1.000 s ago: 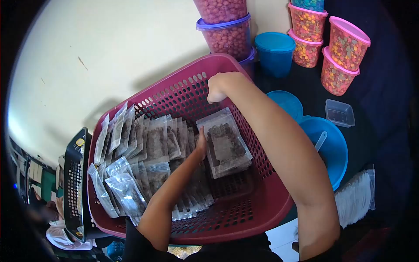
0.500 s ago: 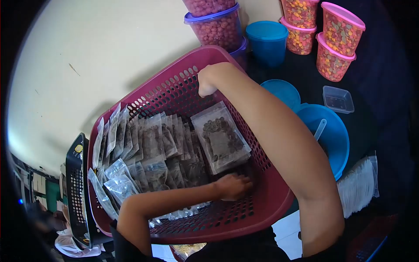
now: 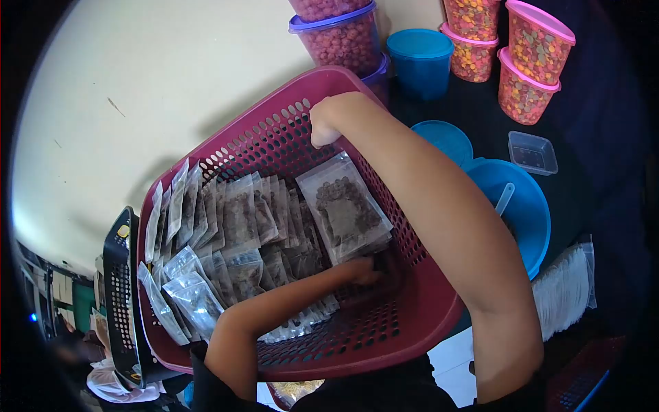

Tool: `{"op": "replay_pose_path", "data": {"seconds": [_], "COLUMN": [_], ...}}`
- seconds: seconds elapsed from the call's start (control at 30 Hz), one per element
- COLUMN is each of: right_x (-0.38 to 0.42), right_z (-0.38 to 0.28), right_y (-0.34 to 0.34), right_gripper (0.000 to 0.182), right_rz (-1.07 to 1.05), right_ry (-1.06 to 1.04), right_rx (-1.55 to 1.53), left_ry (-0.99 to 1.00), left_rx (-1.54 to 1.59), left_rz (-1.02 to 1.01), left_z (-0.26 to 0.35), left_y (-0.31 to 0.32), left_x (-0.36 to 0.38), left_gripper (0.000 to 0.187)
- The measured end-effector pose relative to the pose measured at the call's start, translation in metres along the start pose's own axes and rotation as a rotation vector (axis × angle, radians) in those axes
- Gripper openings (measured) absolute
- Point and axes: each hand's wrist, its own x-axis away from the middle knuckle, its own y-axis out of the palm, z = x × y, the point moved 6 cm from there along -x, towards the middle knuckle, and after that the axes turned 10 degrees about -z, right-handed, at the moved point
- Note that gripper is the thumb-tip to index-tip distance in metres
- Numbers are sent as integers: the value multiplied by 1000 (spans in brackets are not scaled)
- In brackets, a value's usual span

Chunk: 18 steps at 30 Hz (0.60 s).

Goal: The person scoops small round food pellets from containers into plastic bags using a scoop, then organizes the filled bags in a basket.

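A maroon plastic basket (image 3: 425, 323) with a perforated wall fills the middle of the view. Rows of clear zip bags with dark contents (image 3: 237, 213) stand upright in its left part. To their right, a stack of similar bags (image 3: 347, 213) lies flat. My left hand (image 3: 364, 272) is inside the basket at the near edge of that stack, its fingers dark and mostly hidden. Across the basket's right side reaches my other arm, and my right hand (image 3: 325, 122) is bent over the far right rim, gripping the basket.
Behind the basket are purple-lidded tubs (image 3: 340, 44), a blue lidded tub (image 3: 420, 65) and pink-lidded tubs (image 3: 528, 86). At right are a blue bucket (image 3: 532, 206) with a spoon handle, a clear tray (image 3: 533, 152) and a pile of plastic bags (image 3: 566, 295). A black crate (image 3: 122, 302) stands left.
My left hand has moved away from me and slightly left, up to the near edge of the flat bag stack. My right hand stays at the rim.
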Motion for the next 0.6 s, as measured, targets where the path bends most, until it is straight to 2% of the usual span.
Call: {"op": "replay_pose_path", "data": {"seconds": [0.03,0.1,0.23,0.3,0.37,0.43,0.47,0.53,0.57,0.6], "right_x": [3,11,9,1,-1,-1,1,10,15,20], "right_z": [-1,-2,-5,4,4,4,3,3,2,-3], "right_y": [1,-1,3,-9,-10,-10,-10,-9,-9,-4], "right_gripper": [58,54,53,46,46,46,46,45,45,49], "right_rz": [-2,124,98,314,316,315,316,309,310,233], "right_ry": [0,48,26,17,28,50,48,82,78,21], "right_rx": [2,67,186,-93,-88,-81,-80,-98,-95,-16], "left_ry": [81,64,42,15,-13,-133,-134,-301,-303,-312], "left_rx": [1,13,-87,-63,-39,-196,-195,-244,-241,-159], "left_rz": [144,134,57,51,42,41,42,-2,0,-95], "left_z": [-5,-3,17,25,31,33,41,47,45,39], "left_y": [-1,-9,-15,-16,-15,-12,-13,-16,-18,-14], "left_x": [-7,-6,13,31,46,58,65,78,79,80], "left_gripper": [58,62,74,76,77,77,77,75,75,73]}}
